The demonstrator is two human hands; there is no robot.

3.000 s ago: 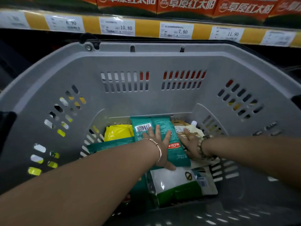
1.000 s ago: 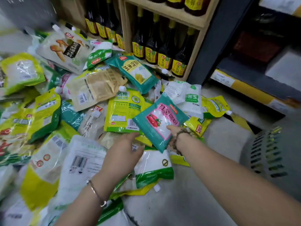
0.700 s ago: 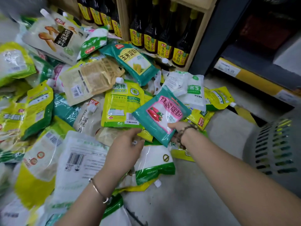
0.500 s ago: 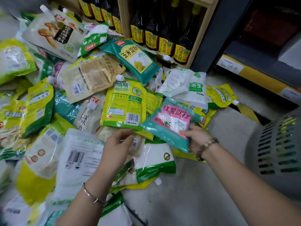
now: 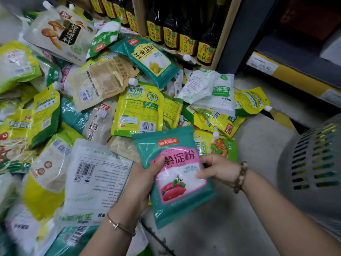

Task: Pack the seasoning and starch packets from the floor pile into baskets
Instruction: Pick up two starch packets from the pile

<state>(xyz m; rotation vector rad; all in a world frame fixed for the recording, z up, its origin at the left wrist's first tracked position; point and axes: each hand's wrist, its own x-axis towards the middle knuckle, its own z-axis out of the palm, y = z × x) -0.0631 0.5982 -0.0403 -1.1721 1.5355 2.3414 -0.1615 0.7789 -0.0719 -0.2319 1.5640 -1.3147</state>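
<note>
While the pile of plastic seasoning and starch packets [image 5: 46, 126] covers the left and centre of the frame, bare grey concrete floor [image 5: 221, 233] shows at lower centre.

Around:
- Centre, on the pile: yellow spouted chicken-seasoning pouch with white cap [image 5: 138, 109], barcode at its lower edge.
- Above it: teal corn-starch packet with yellow panel [image 5: 151, 60], tilted.
- Left of that: tan printed pouch [image 5: 103, 80].
- Upper left: pale mushroom-print pouch [image 5: 60, 34].
- Right of centre: white corn-starch bags with green print [image 5: 214, 91], lying over yellow-green packets.
- Lower left: large white packet, barcode side up [image 5: 96, 182], its lower right corner under the left forearm.
- Top centre: dark glass bottles with yellow labels [image 5: 186, 34] in a wooden shelf unit just behind the pile.
- Right edge: grey perforated plastic basket [image 5: 313, 163], apart from the pile; its inside is out of view. The right forearm and bare floor lie between it and the held packet.

Task item: teal starch packet with pink panel and red tuber print [image 5: 177, 178], lower centre, front to camera, slightly tilted, overlapping the pile's near edge.

Hands:
- Left hand [image 5: 140, 183] grips the packet's left edge, thumb across the pink panel, fingers hidden behind. Thin metal bangle [image 5: 120, 226] on the wrist.
- Right hand [image 5: 219, 169] pinches the right edge, thumb on the front, fingers curled. Bead bracelet [image 5: 239, 178] on the wrist.
</note>
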